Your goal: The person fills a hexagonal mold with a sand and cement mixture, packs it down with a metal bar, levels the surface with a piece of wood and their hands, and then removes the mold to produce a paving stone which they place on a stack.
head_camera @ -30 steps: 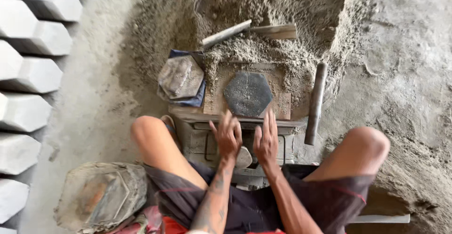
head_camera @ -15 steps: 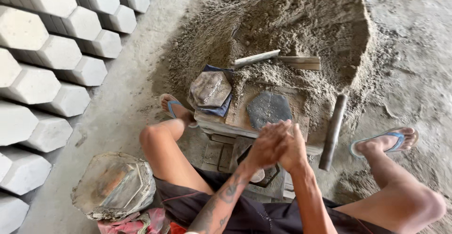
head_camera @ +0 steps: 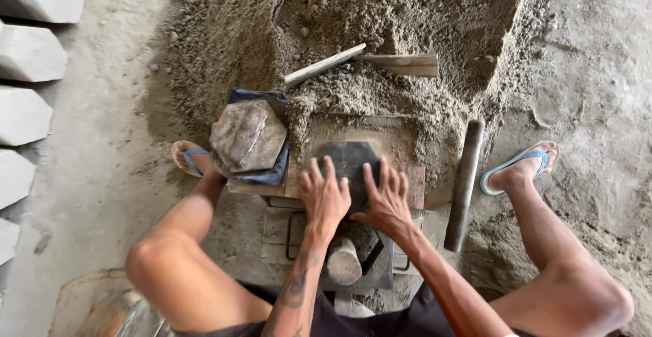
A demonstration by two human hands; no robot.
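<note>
Both hands, the left hand (head_camera: 326, 198) and the right hand (head_camera: 388, 198), are pressing flat with fingers spread apart on the dark block (head_camera: 348, 160) sitting mid-board (head_camera: 414, 177). It is probably heavy, hard and gritty; gripping its side edges seems best.

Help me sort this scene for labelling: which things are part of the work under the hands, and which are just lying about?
In use:
left hand and right hand, flat on the dark hexagonal mould
wooden board under it
sand heap behind

Lying about:
hexagonal plate on blue cloth
dark rod
wooden-handled tool
pale blocks
</note>
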